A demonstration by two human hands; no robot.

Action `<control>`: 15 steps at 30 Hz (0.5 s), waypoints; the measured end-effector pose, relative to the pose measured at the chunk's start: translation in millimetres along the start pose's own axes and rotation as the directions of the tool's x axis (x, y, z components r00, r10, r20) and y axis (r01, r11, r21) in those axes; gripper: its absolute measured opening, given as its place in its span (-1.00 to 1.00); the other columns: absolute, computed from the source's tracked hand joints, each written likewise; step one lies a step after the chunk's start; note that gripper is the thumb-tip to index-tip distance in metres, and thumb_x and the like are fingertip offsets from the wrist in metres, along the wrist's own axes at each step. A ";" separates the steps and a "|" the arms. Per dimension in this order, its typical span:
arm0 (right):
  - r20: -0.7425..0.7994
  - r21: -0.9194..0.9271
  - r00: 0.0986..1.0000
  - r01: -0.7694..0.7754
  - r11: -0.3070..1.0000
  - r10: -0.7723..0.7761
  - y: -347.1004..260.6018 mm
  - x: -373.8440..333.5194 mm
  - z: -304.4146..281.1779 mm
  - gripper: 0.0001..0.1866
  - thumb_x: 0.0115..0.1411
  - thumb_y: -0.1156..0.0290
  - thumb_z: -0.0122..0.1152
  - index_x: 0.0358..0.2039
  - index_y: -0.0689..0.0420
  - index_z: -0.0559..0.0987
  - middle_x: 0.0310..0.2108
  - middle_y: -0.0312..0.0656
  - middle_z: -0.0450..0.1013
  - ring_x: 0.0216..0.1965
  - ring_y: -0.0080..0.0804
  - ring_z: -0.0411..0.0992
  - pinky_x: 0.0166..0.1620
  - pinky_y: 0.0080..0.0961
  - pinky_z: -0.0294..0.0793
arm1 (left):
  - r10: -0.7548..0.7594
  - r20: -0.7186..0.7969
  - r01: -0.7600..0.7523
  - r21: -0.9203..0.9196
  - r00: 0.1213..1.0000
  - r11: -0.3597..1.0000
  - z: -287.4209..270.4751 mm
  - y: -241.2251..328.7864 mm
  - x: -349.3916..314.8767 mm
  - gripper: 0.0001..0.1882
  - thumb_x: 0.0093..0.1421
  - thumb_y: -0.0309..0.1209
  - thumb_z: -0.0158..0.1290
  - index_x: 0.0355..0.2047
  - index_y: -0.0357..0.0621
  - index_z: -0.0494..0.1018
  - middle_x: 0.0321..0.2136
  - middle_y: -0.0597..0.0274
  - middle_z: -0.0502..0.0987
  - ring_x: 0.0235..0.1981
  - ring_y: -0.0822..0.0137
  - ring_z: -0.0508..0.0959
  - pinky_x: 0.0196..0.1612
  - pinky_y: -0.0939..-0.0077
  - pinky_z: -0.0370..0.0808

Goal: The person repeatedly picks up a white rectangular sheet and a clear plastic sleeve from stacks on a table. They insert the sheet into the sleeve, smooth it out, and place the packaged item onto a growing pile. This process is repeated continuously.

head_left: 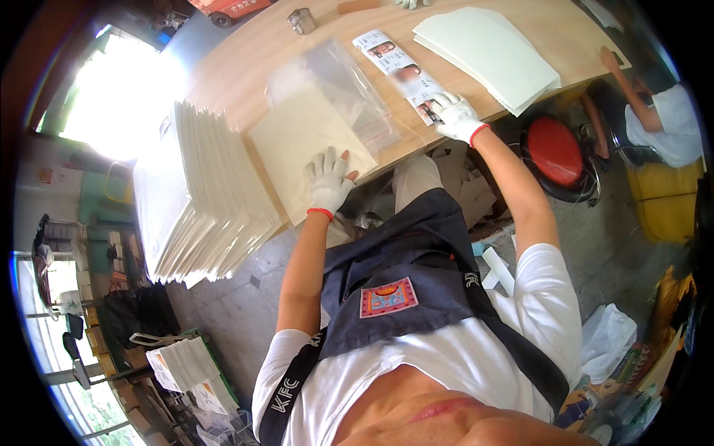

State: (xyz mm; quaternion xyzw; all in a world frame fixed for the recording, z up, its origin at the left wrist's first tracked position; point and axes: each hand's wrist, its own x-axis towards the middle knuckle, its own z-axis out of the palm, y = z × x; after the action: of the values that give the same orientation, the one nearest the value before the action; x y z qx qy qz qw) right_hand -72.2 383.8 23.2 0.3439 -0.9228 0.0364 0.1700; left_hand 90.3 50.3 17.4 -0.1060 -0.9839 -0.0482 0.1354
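Note:
My left hand (328, 178), in a white glove with bare thumb and fingertip, lies flat with fingers spread on a cream sheet (297, 141) at the table's near edge. Under and beyond that sheet are clear plastic sleeves (346, 82). My right hand (457, 117), in a similar white glove with a red cuff, is at the near end of a long printed label strip (401, 70). Its fingers are bent together on the strip's edge; the fingertips are partly hidden. To the right of the strip lies a fanned stack of pale sheets (487, 56).
A tall stack of plastic-sleeved sheets (216, 193) rises at the left. A metal cup (301, 21) stands on the far part of the wooden table (230, 74). To the right are a red round stool (554, 151) and another person's arm (632, 93) resting on the table edge.

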 end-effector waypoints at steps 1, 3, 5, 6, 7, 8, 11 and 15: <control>0.015 0.024 0.998 0.059 0.998 -0.060 10.1 1.6 3.0 -0.68 -0.04 0.31 0.13 -0.20 0.01 0.51 0.00 -0.26 0.34 -0.01 -0.33 0.30 0.00 -0.36 0.32 | -0.009 0.017 0.009 -0.012 1.000 1.000 -1.6 1.2 4.4 -0.46 0.10 -0.13 0.02 0.09 0.01 0.31 0.15 0.00 0.18 0.14 -0.05 0.13 0.15 0.02 0.02; 0.057 0.080 0.994 0.087 0.993 -0.091 23.8 8.3 7.8 -0.73 -0.02 0.30 0.12 -0.24 -0.01 0.52 -0.10 -0.30 0.39 -0.06 -0.36 0.34 -0.07 -0.36 0.36 | -0.032 0.055 0.035 -0.040 0.998 0.999 -7.7 7.4 12.2 -0.49 0.09 -0.17 0.03 0.06 -0.01 0.33 0.11 -0.03 0.22 0.13 -0.06 0.15 0.13 0.02 0.07; 0.061 0.127 0.991 0.111 0.986 -0.119 29.5 8.7 10.9 -0.77 0.00 0.30 0.12 -0.29 -0.02 0.54 -0.20 -0.33 0.43 -0.12 -0.37 0.37 -0.13 -0.37 0.38 | -0.114 0.070 0.128 -0.248 0.991 0.960 -13.8 20.3 25.7 -0.52 0.10 -0.21 0.03 0.04 -0.02 0.34 0.03 -0.02 0.31 0.02 0.02 0.30 0.05 0.11 0.21; 0.039 0.148 0.990 0.130 0.980 -0.137 26.0 11.3 7.8 -0.79 0.00 0.29 0.12 -0.31 -0.02 0.54 -0.25 -0.35 0.44 -0.15 -0.38 0.39 -0.15 -0.37 0.38 | -0.163 0.084 0.182 -0.344 0.983 0.921 -18.3 28.7 32.8 -0.53 0.10 -0.23 0.03 0.04 -0.02 0.35 -0.02 -0.01 0.36 -0.04 0.05 0.37 0.01 0.16 0.29; 0.018 0.164 0.989 0.143 0.976 -0.148 26.5 12.8 5.0 -0.81 0.00 0.29 0.12 -0.33 -0.03 0.55 -0.30 -0.36 0.45 -0.19 -0.38 0.40 -0.17 -0.37 0.38 | -0.185 0.159 0.240 -0.488 0.970 0.839 -18.1 38.5 41.2 -0.55 0.11 -0.25 0.02 0.03 -0.04 0.35 -0.08 0.02 0.40 -0.13 0.11 0.42 -0.06 0.24 0.34; -0.111 0.161 0.987 0.132 0.978 -0.115 27.3 12.1 16.8 -0.83 -0.01 0.27 0.14 -0.38 -0.02 0.55 -0.33 -0.36 0.46 -0.24 -0.37 0.41 -0.19 -0.38 0.38 | -0.191 0.235 0.298 -0.613 0.953 0.732 -16.1 49.8 50.5 -0.56 0.13 -0.26 0.02 0.02 -0.07 0.36 -0.14 0.04 0.44 -0.22 0.17 0.47 -0.13 0.31 0.40; -0.138 0.228 0.989 0.082 0.970 -0.051 11.3 13.8 10.4 -0.86 -0.01 0.25 0.15 -0.48 0.02 0.54 -0.37 -0.32 0.46 -0.30 -0.33 0.42 -0.23 -0.37 0.38 | -0.185 0.460 0.494 -0.838 0.868 0.233 -13.6 91.1 76.4 -0.62 0.18 -0.32 -0.04 -0.01 -0.16 0.36 -0.28 0.13 0.51 -0.43 0.36 0.51 -0.33 0.50 0.47; -0.218 0.352 0.976 0.055 0.934 0.024 -12.0 12.8 -19.5 -0.85 -0.02 0.25 0.17 -0.57 0.04 0.53 -0.48 -0.28 0.46 -0.35 -0.29 0.42 -0.27 -0.37 0.40 | -0.104 0.698 0.647 -0.701 0.708 -0.301 14.4 111.7 100.7 -0.67 0.24 -0.38 -0.16 -0.04 -0.27 0.35 -0.32 0.15 0.51 -0.53 0.50 0.46 -0.53 0.68 0.42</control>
State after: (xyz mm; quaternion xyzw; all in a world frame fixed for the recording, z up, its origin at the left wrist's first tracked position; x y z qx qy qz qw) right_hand -67.8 370.3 45.2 0.3702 -0.8739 0.2388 0.2056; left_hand 16.6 180.4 38.8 0.1613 -0.5775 -0.7750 -0.1996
